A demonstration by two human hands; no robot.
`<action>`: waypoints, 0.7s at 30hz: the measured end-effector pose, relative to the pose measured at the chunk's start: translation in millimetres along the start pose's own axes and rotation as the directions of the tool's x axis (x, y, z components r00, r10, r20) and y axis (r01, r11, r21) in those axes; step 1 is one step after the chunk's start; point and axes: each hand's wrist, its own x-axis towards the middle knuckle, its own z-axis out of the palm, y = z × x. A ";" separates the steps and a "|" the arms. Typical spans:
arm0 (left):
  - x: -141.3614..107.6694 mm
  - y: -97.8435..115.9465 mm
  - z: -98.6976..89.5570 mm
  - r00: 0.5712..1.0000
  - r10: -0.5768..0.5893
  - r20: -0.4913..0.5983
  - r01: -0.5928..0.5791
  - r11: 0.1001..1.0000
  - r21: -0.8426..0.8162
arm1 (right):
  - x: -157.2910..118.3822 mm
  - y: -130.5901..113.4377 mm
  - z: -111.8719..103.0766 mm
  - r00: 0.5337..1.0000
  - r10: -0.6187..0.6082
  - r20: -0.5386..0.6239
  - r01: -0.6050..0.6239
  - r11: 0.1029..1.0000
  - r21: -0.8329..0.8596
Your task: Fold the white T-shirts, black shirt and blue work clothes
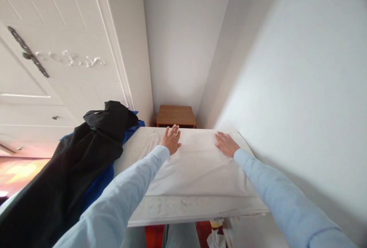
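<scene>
A white cloth lies spread over a white padded surface in front of me, with light wrinkles near its left side and front. My left hand rests palm down near the cloth's far edge, fingers stretched and a ring on one of them. To its right, my right hand also lies flat on the cloth, fingers extended and pointing up and left. Neither hand holds anything. Light blue sleeves cover both arms.
Black clothing and blue fabric are heaped at the left. A white wardrobe stands behind them. The wall borders the right side. A brown wooden stand sits beyond the far edge, and a white bag is below.
</scene>
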 end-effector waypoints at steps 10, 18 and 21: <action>-127.8 49.7 4.7 0.994 -0.033 -0.100 0.023 0.995 -0.097 | -128.7 -81.9 16.7 0.927 -0.369 -0.067 0.375 0.902 0.214; -174.3 0.1 21.3 0.974 -0.011 -0.225 -0.008 0.996 -0.084 | -213.9 12.6 14.3 0.999 0.005 0.048 -0.012 0.990 0.141; -174.7 -0.1 20.2 0.979 -0.002 -0.206 -0.018 0.995 -0.099 | -229.5 9.9 1.2 0.993 0.055 0.109 -0.065 0.994 0.088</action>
